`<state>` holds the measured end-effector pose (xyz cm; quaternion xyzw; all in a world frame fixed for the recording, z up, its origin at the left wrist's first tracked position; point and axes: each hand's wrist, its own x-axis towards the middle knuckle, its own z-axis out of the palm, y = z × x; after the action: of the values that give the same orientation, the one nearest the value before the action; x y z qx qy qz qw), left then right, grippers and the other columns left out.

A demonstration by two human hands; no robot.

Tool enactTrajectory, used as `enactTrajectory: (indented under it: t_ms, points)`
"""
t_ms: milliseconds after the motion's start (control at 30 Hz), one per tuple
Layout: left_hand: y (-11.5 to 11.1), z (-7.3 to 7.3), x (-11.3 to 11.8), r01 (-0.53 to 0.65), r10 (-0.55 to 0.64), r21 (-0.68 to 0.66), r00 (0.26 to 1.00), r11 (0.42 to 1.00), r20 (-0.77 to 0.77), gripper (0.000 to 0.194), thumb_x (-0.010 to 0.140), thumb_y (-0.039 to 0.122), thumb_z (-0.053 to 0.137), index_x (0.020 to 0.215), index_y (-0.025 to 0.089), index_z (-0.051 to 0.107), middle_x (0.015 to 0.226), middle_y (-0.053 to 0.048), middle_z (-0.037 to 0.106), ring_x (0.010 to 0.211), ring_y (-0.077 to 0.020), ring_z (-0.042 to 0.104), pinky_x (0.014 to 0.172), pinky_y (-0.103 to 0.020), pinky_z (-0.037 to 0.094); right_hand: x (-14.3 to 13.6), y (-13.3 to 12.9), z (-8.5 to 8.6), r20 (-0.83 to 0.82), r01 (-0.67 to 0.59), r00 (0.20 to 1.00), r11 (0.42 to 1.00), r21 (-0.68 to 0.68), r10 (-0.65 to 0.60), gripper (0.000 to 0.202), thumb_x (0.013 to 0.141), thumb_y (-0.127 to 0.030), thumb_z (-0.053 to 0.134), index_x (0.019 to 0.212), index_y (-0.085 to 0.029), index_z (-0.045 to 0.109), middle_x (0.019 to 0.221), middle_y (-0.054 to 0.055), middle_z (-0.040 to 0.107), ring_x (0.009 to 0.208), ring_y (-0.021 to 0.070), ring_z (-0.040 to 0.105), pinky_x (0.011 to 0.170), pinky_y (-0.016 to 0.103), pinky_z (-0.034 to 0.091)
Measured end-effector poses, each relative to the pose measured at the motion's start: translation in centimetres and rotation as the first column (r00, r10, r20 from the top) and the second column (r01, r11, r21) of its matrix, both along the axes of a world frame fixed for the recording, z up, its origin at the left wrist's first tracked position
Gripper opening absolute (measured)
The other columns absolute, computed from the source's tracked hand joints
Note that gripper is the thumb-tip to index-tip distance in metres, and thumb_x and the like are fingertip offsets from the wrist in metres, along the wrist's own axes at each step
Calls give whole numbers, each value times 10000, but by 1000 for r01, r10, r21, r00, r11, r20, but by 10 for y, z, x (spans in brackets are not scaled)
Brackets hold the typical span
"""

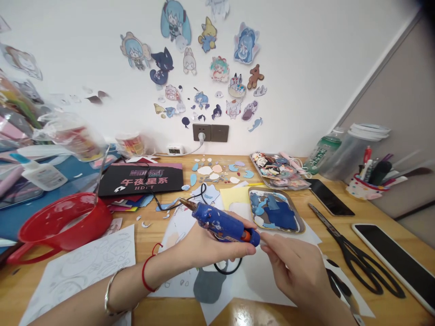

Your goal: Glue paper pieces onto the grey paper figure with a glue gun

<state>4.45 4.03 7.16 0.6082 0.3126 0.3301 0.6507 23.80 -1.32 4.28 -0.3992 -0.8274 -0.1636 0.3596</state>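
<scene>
A blue hot glue gun [222,225] lies across my left hand [207,246], whose fingers and thumb wrap round its body. Its brown nozzle points up and to the left, over the papers. My right hand [299,267] is at the gun's rear end, with thumb and index finger pinched close to it. What that pinch holds, if anything, is hidden by the fingers. A black cord [234,267] loops below the gun. Under both hands lie white paper sheets [258,285] and a dark grey paper cutout [209,286].
Beside my right arm lie black scissors [356,258] and a white-framed phone [396,260]. A tray of blue paper scraps [304,222] sits beyond my hands. On the left are a red pot-shaped container [64,222], a glue bottle [44,174] and a black folder [112,179].
</scene>
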Motion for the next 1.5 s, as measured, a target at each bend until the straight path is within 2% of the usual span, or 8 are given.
enactTrajectory:
  t_ms: [233,467,700,867,1033,1233,1367,1500]
  points:
    - [-2,-2,-1,-7,9,81,1000,997,-19,306,645,272,747,935,185,703,816,-34,675,525,-100,548,423,-182,427,-10,-3,-6,-97,27,995,999,-19,-29,202,847,-80,478,1028,-106,565,643,46,679,479,154,591,451,263,421]
    - [-3,-4,-2,4,-3,98,1000,995,-8,298,648,264,751,932,186,701,818,-22,674,507,-82,526,440,-177,430,-13,-5,-4,-85,50,995,998,31,-47,226,826,-64,480,1029,-114,566,667,52,699,487,156,599,452,260,414]
    - [-2,-2,2,-73,75,98,997,993,-12,240,607,218,761,835,171,702,761,-18,684,648,-141,612,601,-221,511,-12,-2,-8,-78,82,994,996,20,-81,182,841,-102,492,997,-114,583,580,22,643,448,145,561,445,257,388]
    - [2,3,5,-75,75,91,997,993,8,274,629,239,757,884,172,684,834,-33,689,720,-159,628,665,-244,513,-9,2,-4,-187,27,981,992,-126,-51,166,849,-118,469,962,-147,587,697,39,667,553,143,610,518,246,437]
    - [3,8,4,-8,4,142,1000,990,30,382,585,213,799,932,185,642,866,-11,643,753,-143,597,665,-213,485,-8,4,0,-257,39,963,984,-176,-84,147,861,-150,488,981,-180,566,722,11,661,562,117,603,531,214,448]
    - [5,3,-1,5,-30,205,992,979,120,219,708,212,722,913,190,648,937,-34,642,842,-165,611,749,-258,485,-4,7,-1,-157,18,987,993,-117,-36,161,883,-150,476,1003,-177,580,722,26,651,591,128,598,541,223,443]
    - [8,4,-4,-40,14,354,997,934,75,208,663,193,764,859,185,696,843,-36,640,764,-169,611,720,-280,494,-1,7,4,-85,-17,996,994,-103,9,175,882,-122,463,982,-163,600,642,14,583,544,121,551,507,222,409]
    - [7,5,-3,-36,18,382,999,924,51,205,633,184,781,828,183,721,789,-38,658,702,-171,615,675,-281,506,2,4,9,-31,-49,998,992,-118,46,168,883,-117,458,985,-164,583,660,29,626,583,141,589,537,240,432]
